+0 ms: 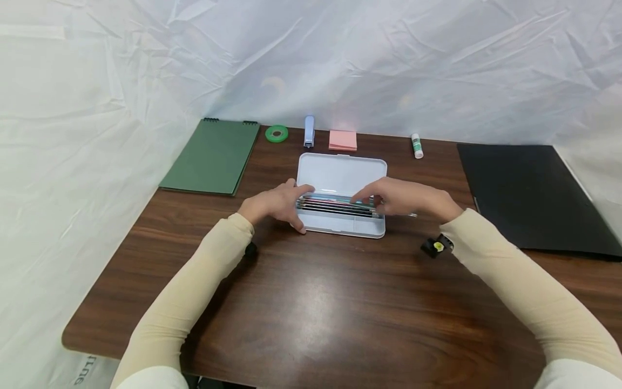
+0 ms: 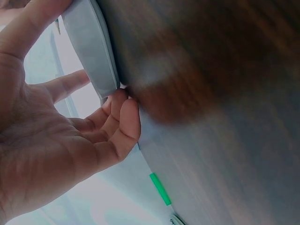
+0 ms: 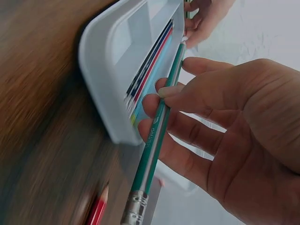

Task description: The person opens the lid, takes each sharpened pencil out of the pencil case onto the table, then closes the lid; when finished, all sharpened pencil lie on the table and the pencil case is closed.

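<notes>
A white pencil case (image 1: 323, 222) lies on the table with its lid (image 1: 342, 172) raised at the back. Several pencils (image 1: 335, 207), dark, red and light blue, lie side by side in its long compartment. My left hand (image 1: 278, 203) grips the case's left end, thumb at the front corner and curled fingers at the wall in the left wrist view. Over the right end, my right hand (image 1: 400, 196) pinches a green pencil (image 3: 153, 140) with silver stripes between thumb and fingers. Its metal ferrule points towards the right wrist camera.
A red pencil (image 3: 97, 206) lies on the table beside the case. Along the back are green tape (image 1: 276, 133), a stapler (image 1: 309, 131), pink sticky notes (image 1: 342, 140) and a glue stick (image 1: 417, 146). A green spiral pad (image 1: 214, 156) is left, a black folder (image 1: 534, 194) right.
</notes>
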Motion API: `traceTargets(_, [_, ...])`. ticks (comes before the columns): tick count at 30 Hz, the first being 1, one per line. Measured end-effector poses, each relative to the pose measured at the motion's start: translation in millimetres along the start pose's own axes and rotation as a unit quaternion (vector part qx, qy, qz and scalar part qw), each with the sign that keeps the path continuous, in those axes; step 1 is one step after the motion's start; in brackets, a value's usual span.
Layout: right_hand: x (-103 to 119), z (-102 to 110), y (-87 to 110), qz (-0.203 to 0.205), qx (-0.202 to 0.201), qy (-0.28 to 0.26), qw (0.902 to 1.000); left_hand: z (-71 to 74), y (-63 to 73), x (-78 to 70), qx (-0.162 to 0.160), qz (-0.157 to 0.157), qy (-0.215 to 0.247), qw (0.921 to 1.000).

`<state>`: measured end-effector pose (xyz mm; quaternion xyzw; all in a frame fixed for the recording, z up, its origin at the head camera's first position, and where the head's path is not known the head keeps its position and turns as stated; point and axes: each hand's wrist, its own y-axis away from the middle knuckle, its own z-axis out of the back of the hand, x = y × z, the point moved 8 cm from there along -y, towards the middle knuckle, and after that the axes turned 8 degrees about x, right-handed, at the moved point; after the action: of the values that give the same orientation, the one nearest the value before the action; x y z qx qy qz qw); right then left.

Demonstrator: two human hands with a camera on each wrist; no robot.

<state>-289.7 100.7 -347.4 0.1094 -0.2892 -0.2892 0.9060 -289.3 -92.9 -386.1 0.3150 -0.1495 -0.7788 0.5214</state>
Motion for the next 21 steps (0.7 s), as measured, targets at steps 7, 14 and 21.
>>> traceTargets(7, [-12,3,34.1,-0.004,-0.029,-0.009,0.9995,2.0,-0.5,0.7,-0.004,0.004,0.000,1.0000])
traceTargets(14, [-27,3,65.4,-0.019,-0.045,0.005,0.9988,1.5,-1.7,1.3,-0.003,0.002,-0.006,1.0000])
traceTargets(21, [-48,1,97.9,-0.058,-0.070,0.008,0.9958,1.9,-1.7,1.5,-0.005,0.002,-0.009,0.9999])
